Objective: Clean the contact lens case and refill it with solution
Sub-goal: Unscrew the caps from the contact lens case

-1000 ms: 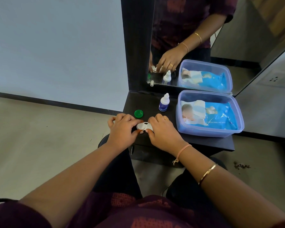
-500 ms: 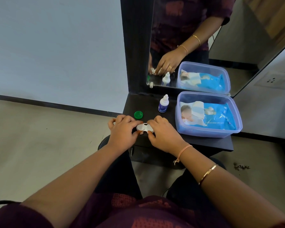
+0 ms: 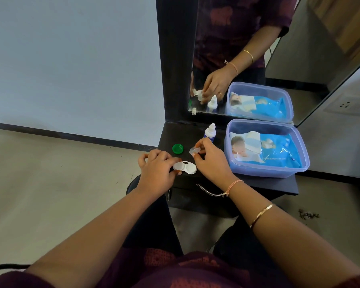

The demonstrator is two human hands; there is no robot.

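The right hand (image 3: 211,157) has lifted off the contact lens case (image 3: 185,167), now pinching a clear cap (image 3: 194,150) just above it at mid-frame. The left hand (image 3: 157,170) pins the white case to the dark shelf (image 3: 258,183). A green cap (image 3: 177,148) lies nearby. Opening appears finished; next likely calls for setting the cap down and reaching the solution bottle (image 3: 210,133).

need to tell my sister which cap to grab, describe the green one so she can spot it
Start at the dark shelf under the mirror. The green cap lies flat near its left end, apart from the white lens case and left of the small dropper bottle. It is the only green thing there.
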